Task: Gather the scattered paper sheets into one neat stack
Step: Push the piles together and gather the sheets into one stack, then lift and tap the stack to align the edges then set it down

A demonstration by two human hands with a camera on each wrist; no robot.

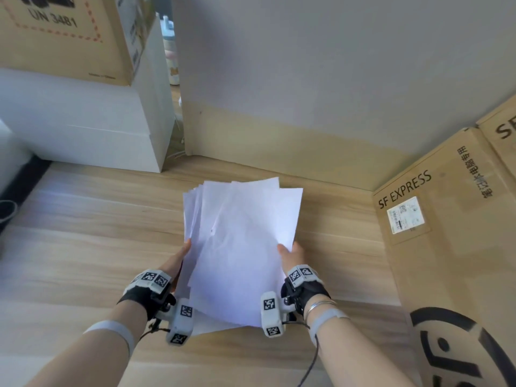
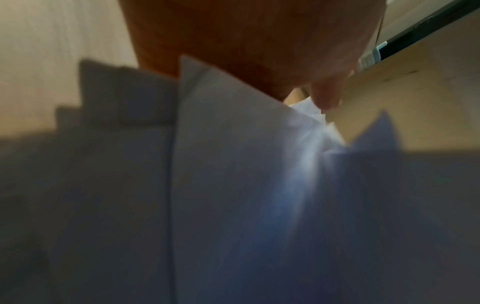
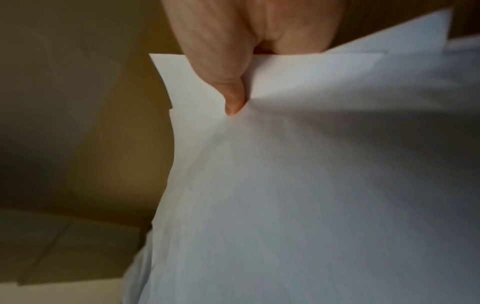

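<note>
A loose pile of several white paper sheets (image 1: 237,247) is held above the wooden table (image 1: 83,247), its edges fanned and uneven at the far end. My left hand (image 1: 181,255) holds the pile's left edge, and the sheets (image 2: 233,185) fill the blurred left wrist view, with a fingertip (image 2: 326,98) over their corner. My right hand (image 1: 290,255) grips the right edge. In the right wrist view its thumb (image 3: 228,90) presses down on the top sheet (image 3: 311,185) while the fingers lie hidden beneath.
A brown SF EXPRESS carton (image 1: 446,219) stands close on the right. White boxes (image 1: 83,121) with a cardboard box (image 1: 61,34) on top stand at the back left. A grey wall panel (image 1: 307,79) closes off the back.
</note>
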